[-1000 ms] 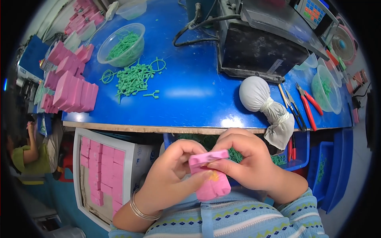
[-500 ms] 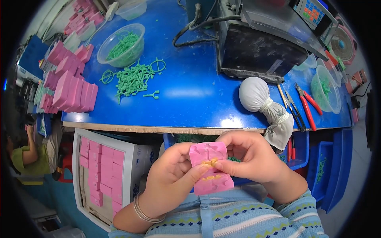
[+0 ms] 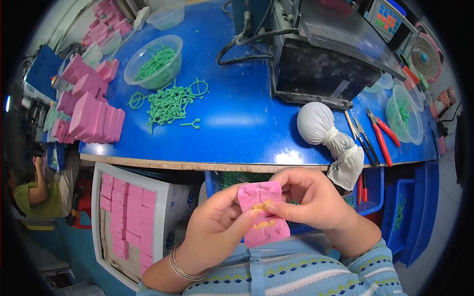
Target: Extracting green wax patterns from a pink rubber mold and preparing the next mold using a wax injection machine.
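A pink rubber mold (image 3: 267, 237), bent back so its inner faces show, is held between my two hands in front of my body. Yellow patches line the hollows across its middle. My left hand (image 3: 213, 224) is closed on the mold's left side, its thumb pressing near the yellow part. From the right, my right hand (image 3: 316, 202) grips the other side, with its thumb tip also at the yellow middle. The remaining fingers are partly hidden behind the mold.
A blue table (image 3: 222, 123) bears a heap of green wax pieces (image 3: 170, 104), a plastic bowl (image 3: 154, 61), stacked pink molds (image 3: 96, 118), a tied white cloth bag (image 3: 316, 123) and red-handled pliers (image 3: 382, 138). More molds fill a white-framed box (image 3: 163, 217). Someone sits at left.
Both hands and the mold sit slightly lower in the picture, and the whole view has shifted a little. The grip on the mold looks the same.
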### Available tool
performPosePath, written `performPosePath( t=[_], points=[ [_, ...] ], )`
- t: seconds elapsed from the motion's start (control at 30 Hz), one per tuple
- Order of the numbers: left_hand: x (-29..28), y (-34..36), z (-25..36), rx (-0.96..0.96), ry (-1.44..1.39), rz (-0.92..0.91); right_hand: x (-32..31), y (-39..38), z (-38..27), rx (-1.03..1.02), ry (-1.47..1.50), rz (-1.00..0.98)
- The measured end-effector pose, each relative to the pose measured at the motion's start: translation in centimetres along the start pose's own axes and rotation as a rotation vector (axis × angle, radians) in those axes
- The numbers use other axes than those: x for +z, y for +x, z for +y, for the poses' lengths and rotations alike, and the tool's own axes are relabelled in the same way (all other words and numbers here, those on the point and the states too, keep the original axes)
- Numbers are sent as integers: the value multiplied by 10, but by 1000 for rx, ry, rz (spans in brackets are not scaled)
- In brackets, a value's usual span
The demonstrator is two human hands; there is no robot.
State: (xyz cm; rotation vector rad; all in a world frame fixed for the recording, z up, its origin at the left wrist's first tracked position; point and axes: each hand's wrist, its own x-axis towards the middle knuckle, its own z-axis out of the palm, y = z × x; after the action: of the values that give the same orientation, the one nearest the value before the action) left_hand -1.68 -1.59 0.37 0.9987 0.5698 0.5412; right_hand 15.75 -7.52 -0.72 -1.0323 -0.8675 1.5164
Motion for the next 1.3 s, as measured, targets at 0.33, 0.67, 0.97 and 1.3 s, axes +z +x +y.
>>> performPosePath(
  t=[0.33, 0.67, 0.97, 1.3],
  points=[
    [-8, -3, -8, 68, 39, -93, 3, -3, 4, 5, -47, 52],
    [-10, -2, -4, 47, 28, -145, 6, -5, 5, -51, -85, 63],
    [-3, -1, 1, 37, 36, -89, 5, -7, 5, -67, -131, 43],
    [-4, -1, -2, 38, 19, -82, 5, -8, 6, -67, -124, 51]
  ],
)
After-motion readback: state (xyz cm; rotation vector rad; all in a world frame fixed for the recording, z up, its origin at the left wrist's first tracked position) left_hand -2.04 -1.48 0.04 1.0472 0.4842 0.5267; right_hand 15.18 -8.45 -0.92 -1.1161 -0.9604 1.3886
